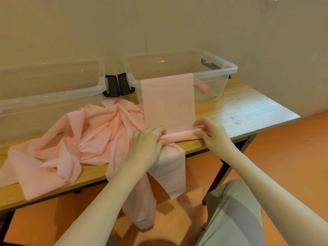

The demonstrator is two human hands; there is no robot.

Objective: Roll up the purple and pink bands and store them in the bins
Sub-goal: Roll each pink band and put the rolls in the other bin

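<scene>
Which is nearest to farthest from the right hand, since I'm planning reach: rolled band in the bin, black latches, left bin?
From the right hand:
1. Rolled pink band, inside the right bin, just beyond.
2. Black latches, between the bins.
3. Left bin, far left.

L hand [147, 141]: yours, palm down at table's near edge, fingers curled onto L end of the pink roll [182, 135] | R hand [211, 133]: thumb + fingertips pinching roll's R end | both forearms bare, reaching fwd from bottom of view, converging | wrists about level, hands apart by roll's length
</scene>
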